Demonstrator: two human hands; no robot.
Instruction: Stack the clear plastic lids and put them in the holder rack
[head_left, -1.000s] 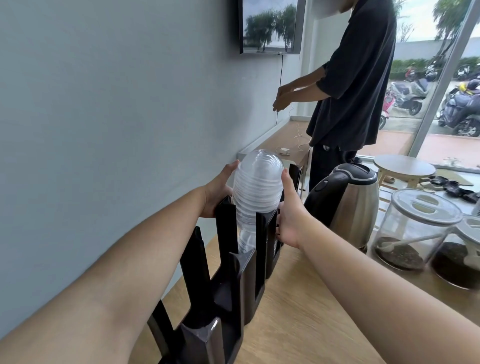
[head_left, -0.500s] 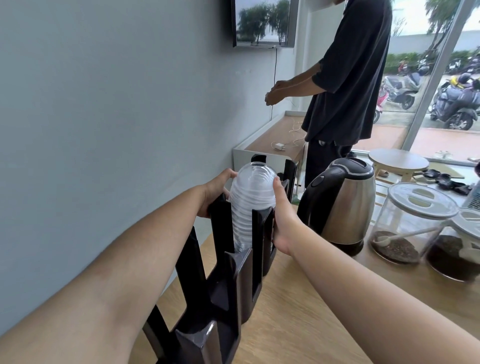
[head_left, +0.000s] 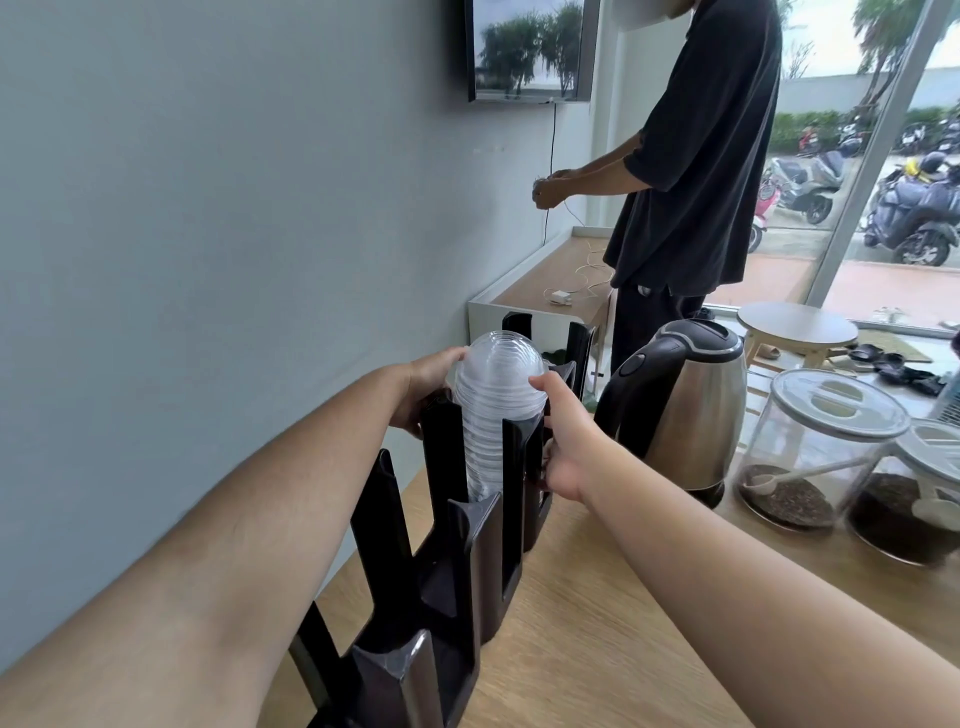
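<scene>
A tall stack of clear domed plastic lids (head_left: 496, 395) stands inside the middle slot of a black holder rack (head_left: 457, 545) on the wooden counter by the grey wall. Its rounded top sticks out above the rack's posts. My left hand (head_left: 426, 387) holds the stack from the wall side, fingers curled round it and partly hidden behind a post. My right hand (head_left: 563, 436) grips it from the other side, thumb pressed on the dome. The lower lids are hidden by the rack.
A steel electric kettle (head_left: 685, 410) stands just right of the rack. Two glass jars (head_left: 821, 447) with dark contents and scoops sit further right. A person in black (head_left: 691, 171) stands beyond the counter's far end. The wooden counter (head_left: 597, 623) stretches toward me.
The lid stack has sunk lower into the rack slot, with both hands following it down. The view has shifted slightly.
</scene>
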